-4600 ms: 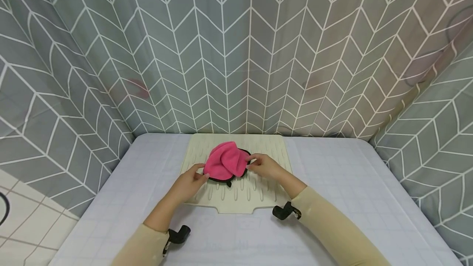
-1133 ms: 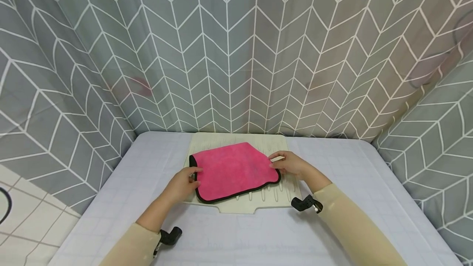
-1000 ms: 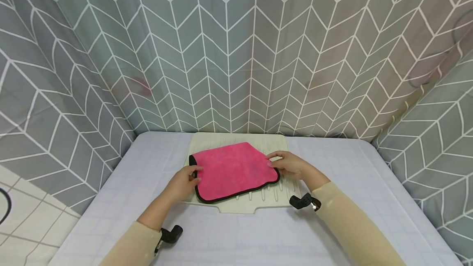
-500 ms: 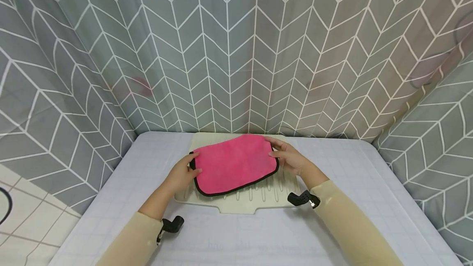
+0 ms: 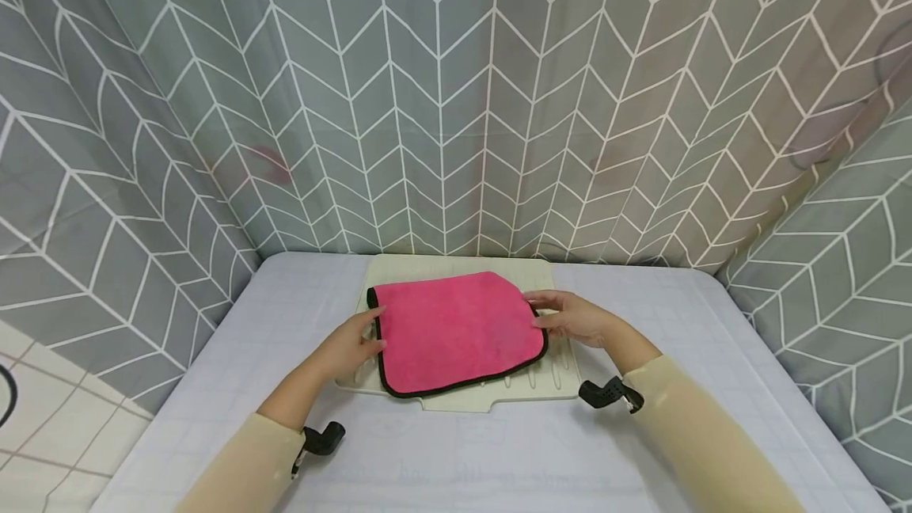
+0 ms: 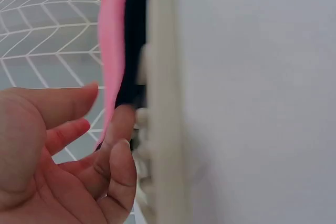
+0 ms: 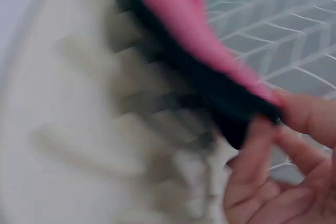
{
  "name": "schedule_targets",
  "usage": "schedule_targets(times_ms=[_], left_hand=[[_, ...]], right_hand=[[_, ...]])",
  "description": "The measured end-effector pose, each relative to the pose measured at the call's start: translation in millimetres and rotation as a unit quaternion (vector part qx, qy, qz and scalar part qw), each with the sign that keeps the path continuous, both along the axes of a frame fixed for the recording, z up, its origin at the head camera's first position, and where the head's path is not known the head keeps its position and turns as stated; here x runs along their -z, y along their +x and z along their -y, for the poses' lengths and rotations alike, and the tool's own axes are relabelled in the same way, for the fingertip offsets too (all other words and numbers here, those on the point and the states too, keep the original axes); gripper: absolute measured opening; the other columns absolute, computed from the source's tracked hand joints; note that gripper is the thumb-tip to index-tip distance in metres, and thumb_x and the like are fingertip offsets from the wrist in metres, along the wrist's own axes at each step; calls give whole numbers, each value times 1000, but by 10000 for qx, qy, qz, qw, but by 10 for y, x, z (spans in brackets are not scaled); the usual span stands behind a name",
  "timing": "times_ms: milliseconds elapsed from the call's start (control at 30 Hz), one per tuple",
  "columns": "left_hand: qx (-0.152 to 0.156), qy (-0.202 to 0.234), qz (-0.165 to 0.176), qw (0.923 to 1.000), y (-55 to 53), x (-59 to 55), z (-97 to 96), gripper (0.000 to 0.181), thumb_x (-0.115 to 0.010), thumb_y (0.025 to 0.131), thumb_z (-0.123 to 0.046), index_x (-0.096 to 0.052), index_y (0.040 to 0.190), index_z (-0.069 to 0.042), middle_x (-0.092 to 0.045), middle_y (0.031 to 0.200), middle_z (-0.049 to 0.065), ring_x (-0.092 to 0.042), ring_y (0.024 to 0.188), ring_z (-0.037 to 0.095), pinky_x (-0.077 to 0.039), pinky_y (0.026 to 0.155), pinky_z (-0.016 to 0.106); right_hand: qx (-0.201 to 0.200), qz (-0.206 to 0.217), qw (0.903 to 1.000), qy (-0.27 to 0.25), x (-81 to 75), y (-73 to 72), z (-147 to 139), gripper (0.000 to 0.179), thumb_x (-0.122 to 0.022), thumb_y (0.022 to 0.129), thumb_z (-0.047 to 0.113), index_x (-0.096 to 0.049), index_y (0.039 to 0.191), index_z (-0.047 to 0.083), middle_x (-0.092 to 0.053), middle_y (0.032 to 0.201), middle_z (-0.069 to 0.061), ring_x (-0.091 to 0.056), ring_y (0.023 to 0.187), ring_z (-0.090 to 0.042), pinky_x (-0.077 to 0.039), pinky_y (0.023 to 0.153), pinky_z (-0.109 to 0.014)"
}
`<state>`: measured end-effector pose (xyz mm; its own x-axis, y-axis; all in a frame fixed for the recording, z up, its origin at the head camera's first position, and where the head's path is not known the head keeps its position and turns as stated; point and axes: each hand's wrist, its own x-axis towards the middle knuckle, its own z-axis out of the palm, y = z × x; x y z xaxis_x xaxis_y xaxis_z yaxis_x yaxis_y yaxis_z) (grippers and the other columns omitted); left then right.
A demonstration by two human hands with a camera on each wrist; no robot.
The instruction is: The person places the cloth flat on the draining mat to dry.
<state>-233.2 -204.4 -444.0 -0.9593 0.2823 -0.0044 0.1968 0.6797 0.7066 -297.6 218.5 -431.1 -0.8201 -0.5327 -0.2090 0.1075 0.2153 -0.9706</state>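
A pink towel (image 5: 456, 331) with black edging and a dark underside spreads low over a cream ribbed board (image 5: 456, 404). My left hand (image 5: 349, 348) grips its left edge, finger and thumb set apart. In the left wrist view, my left hand (image 6: 68, 156) has fingers under the towel's dark side and the thumb tip close by its pink face. On the opposite side, my right hand (image 5: 577, 320) holds the right edge. The right wrist view shows the right hand (image 7: 289, 166) pinching the towel's dark-edged corner (image 7: 226, 103), raised over the board's ridges.
A white cloth (image 5: 456, 465) covers the table under the board. Grey curtains with white zigzag lines (image 5: 456, 101) close off the back and both sides. Tiled floor (image 5: 50, 426) shows at lower left.
The towel went from bunched up to spread wide as my hands moved apart. It rose slightly half a second ago and is now lower, its front edge nearer me, with my right hand farther right.
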Motion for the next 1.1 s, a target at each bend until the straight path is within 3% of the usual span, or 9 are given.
schedule_targets(times_ms=[133,267,433,567,667,800,900,1000,1100], left_hand=[[-26,-139,71,9999,55,12,1,53,-65,99,-17,-48,146,0,-55,139,25,-67,102,29,-56,84,45],[-76,-164,38,9998,45,8,-22,47,-67,97,-18,-55,140,-2,-66,111,16,-63,91,24,-53,77,39],[-133,-169,-51,9998,13,63,-99,44,-73,92,-15,-61,132,-2,-59,87,5,-51,78,17,-44,69,32],[-204,-96,-46,9997,36,90,-185,52,-78,88,-11,-59,135,1,-61,112,13,-53,78,16,-47,69,31],[-244,-25,34,9997,43,95,-225,64,-79,86,-8,-51,142,3,-55,131,18,-55,77,14,-49,67,28],[-368,56,60,9993,19,80,-231,75,-79,85,-5,-41,150,2,-46,144,20,-57,75,13,-50,67,26],[-368,151,42,9992,-25,76,-212,82,-78,86,-5,-33,154,0,-40,150,20,-56,70,13,-49,63,26],[-330,216,54,9992,-62,67,-196,87,-78,87,-7,-27,157,-3,-35,154,17,-56,66,13,-49,59,25],[-206,327,97,9992,-69,41,-190,91,-79,86,-8,-23,159,-4,-32,157,17,-57,61,12,-49,56,25]], right_hand=[[128,36,9982,593,50,61,-2,54,-62,99,8,-42,148,-2,-38,149,-27,-64,100,-20,-54,87,-39],[171,43,9988,457,10,41,-13,48,-57,101,10,-44,145,-5,-52,134,-23,-64,104,-21,-53,90,-39],[132,28,9992,364,62,-26,49,45,-59,101,10,-49,142,-6,-52,138,-23,-62,107,-17,-53,91,-36],[93,-99,9984,547,142,-85,95,46,-63,97,5,-53,141,-3,-45,146,-23,-61,97,-12,-54,82,-29],[100,-343,9968,718,172,-100,92,53,-66,93,1,-52,144,0,-54,133,-15,-57,80,-11,-52,71,-25],[227,-902,9911,951,142,-76,70,64,-69,90,0,-46,149,4,-58,83,-2,-47,65,-11,-46,62,-24],[312,-1202,9878,945,85,-46,45,73,-70,88,-2,-38,154,4,-49,67,0,-45,64,-12,-43,60,-24],[401,-1291,9877,787,25,-12,3,81,-71,87,-4,-32,156,5,-50,73,-6,-46,68,-12,-42,59,-23],[405,-1382,9871,696,-27,33,-52,85,-72,86,-4,-28,158,6,-54,99,-12,-46,72,-13,-42,60,-23]])
